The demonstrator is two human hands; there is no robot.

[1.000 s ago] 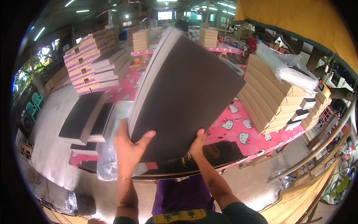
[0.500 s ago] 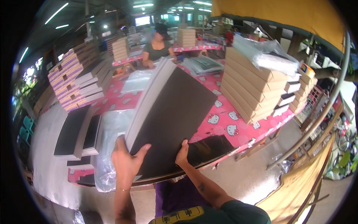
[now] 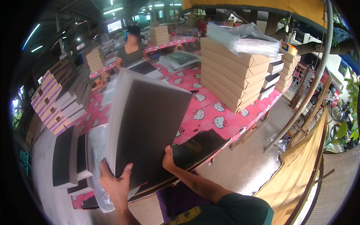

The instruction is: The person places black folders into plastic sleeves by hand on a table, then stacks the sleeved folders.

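Tilted up over the near table edge is a thick, black-faced stack of white paper (image 3: 152,123), its white page edges on the left. My left hand (image 3: 114,183) grips its lower left corner, thumb on the black face and fingers around the page edges. At the lower right edge, my right hand (image 3: 168,159) is closed on the same stack, its thumb up; its other fingers are mostly hidden. Below lies a glossy black sheet (image 3: 200,148) on the table. Clear plastic bags (image 3: 98,150) lie beside my left hand.
More black-topped paper stacks (image 3: 64,161) stand at the left. Brown wrapped packages (image 3: 225,75) rise at the right, topped by plastic-wrapped sheets (image 3: 243,39). Across the pink patterned table (image 3: 204,112) a person (image 3: 131,48) stands near another black-topped stack (image 3: 144,69). A metal pole (image 3: 300,97) slants at the right.
My view has swung, so the scene sits further left. The paper stack in my hands now stands more upright, its page edges closer together. Both hands keep their hold.
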